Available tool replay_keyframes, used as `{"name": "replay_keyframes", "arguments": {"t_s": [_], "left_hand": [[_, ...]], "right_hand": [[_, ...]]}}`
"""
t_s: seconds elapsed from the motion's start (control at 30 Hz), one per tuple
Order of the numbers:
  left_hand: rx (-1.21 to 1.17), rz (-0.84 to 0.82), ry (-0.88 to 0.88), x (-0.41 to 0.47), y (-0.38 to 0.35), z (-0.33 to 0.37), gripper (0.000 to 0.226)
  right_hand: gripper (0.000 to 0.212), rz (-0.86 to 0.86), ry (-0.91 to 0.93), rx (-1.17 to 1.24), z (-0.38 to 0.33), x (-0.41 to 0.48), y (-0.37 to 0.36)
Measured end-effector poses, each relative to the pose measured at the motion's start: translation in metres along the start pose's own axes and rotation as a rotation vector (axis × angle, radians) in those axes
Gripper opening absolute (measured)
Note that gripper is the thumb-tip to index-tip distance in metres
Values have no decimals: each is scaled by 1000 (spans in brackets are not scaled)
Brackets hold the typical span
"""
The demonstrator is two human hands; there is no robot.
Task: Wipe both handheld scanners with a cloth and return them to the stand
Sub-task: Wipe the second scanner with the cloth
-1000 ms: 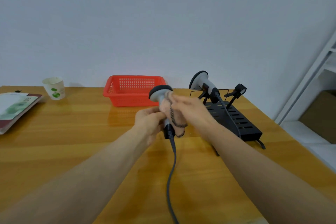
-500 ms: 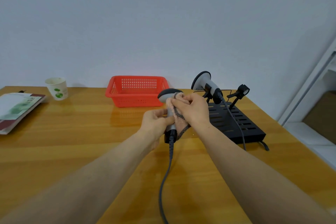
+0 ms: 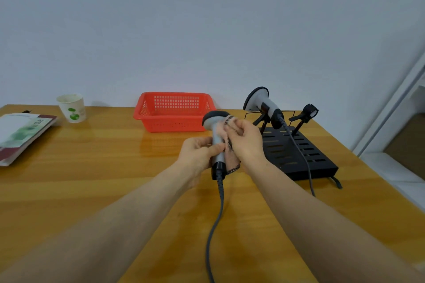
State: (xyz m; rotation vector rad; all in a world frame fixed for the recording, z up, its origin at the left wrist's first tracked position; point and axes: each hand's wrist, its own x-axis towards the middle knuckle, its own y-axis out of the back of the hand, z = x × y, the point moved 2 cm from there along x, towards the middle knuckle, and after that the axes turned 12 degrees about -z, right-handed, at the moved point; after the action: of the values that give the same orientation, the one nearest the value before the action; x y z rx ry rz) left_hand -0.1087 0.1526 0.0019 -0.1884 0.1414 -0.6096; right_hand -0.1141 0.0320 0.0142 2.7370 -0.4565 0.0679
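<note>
Held scanner [image 3: 216, 135]: in the air above the table [image 3: 92, 167], between both hands, just left of the stand [image 3: 299, 156].

Left hand [image 3: 200, 154]: fingers and thumb curled round the middle of the grey handle.

Right hand [image 3: 246, 142]: fingers bunched, pinching the cloth [image 3: 231, 158] against the handle's right side, just under the head. The cloth's patterned edge hangs beside the black base of the handle.

Risks, as I judge them:
- The cable [image 3: 216, 220] hangs from the base and runs toward the person. A snag or tug on it could twist the scanner in the one-handed grip.
- The right elbow works close to the stand, so a wide stroke could knock the second scanner [image 3: 262, 103] off its clip.
- The loose cloth tail could catch on the cable joint.

Orientation: the long axis is near upright, with the head on top and the cable end down. The head leans a little left and away. I cannot tell which way the scan window faces.

Outward: the second scanner sits in the left clip, head up and to the left. The right clip [image 3: 307, 112] is empty and likely the return spot. Beyond are a red basket [image 3: 174, 110], a paper cup [image 3: 71, 108] and a booklet [image 3: 20, 133] at far left.
</note>
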Motion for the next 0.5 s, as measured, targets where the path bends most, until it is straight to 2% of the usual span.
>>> {"name": "replay_keyframes", "arguments": {"t_s": [0.07,0.13,0.23,0.33,0.5], "left_hand": [[-14,-35,2,-2,-1,1,27],[-48,-71,5,-3,-2,3,27],[-125,-89,34,1,-6,6,27],[-84,-67,99,4,-8,5,27],[-7,-47,163,4,-4,3,23]], "right_hand": [[12,34,-106,3,9,4,3],[16,27,-183,106,16,6,5],[17,23,-159,246,10,4,6],[8,-13,-122,217,4,2,2],[13,-12,-114,155,6,-4,-1]]}}
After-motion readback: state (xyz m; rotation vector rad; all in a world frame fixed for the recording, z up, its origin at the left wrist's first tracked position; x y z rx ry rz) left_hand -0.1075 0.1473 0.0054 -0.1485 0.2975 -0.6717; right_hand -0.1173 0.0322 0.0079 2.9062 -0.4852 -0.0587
